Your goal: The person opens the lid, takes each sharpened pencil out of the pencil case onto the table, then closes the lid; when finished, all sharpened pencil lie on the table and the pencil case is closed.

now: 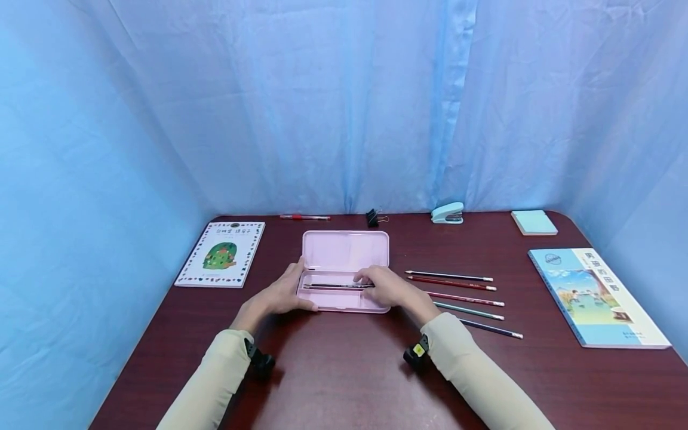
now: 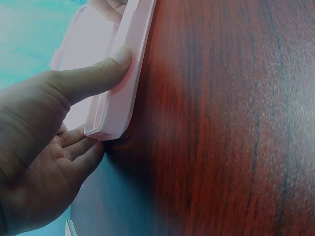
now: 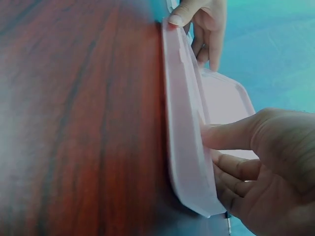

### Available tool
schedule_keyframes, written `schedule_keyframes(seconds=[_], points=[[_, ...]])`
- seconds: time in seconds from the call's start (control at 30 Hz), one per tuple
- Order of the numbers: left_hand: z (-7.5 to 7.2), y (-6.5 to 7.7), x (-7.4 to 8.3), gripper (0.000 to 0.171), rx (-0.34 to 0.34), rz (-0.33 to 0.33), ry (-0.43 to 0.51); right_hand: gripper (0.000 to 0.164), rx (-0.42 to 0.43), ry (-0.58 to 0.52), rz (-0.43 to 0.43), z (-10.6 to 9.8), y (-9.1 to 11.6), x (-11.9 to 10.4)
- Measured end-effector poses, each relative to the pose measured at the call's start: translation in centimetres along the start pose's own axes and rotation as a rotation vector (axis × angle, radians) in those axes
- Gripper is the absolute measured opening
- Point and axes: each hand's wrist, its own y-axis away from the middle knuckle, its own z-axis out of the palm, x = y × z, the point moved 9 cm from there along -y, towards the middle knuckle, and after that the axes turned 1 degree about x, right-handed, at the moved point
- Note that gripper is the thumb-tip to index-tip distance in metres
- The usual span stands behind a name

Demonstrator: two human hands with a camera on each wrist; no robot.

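Note:
A pink pencil case (image 1: 346,251) lies with its lid folded back on the table. My left hand (image 1: 282,294) holds its left end; the thumb (image 2: 118,56) presses on the front wall and the other fingers reach round the end. A dark pencil (image 1: 333,286) lies lengthwise over the case's lower tray, its point to the left. Inside the right part of the case, my right hand (image 1: 383,286) pinches the pencil's right end between thumb and fingers. That end is hidden by the hand. In the right wrist view the thumb (image 3: 221,135) dips behind the front wall.
Several pencils (image 1: 464,300) lie side by side right of the case, partly under the right forearm. Books lie at left (image 1: 220,255) and right (image 1: 599,298). Along the back edge are a red pen (image 1: 304,217), a binder clip (image 1: 372,218), a stapler (image 1: 447,213) and a notepad (image 1: 534,222).

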Motion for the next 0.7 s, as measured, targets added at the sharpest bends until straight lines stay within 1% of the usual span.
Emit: schedule_keyframes(seconds=[0.13, 0.33, 0.53, 0.7], points=[[0.02, 0.0, -0.09, 0.12, -0.003, -0.002, 0.001, 0.024, -0.017, 0.014, -0.005, 0.12, -0.17, -0.2], [0.05, -0.04, -0.03, 0.12, -0.003, 0.007, 0.011, 0.019, 0.021, -0.008, -0.012, 0.05, 0.04, -0.05], [0.02, -0.01, 0.1, 0.12, -0.002, 0.017, 0.011, 0.013, 0.045, -0.001, -0.045, -0.28, 0.16, -0.08], [0.0, -0.1, 0.17, 0.12, 0.007, 0.036, 0.007, 0.014, 0.043, -0.03, -0.027, -0.36, 0.11, 0.31]])
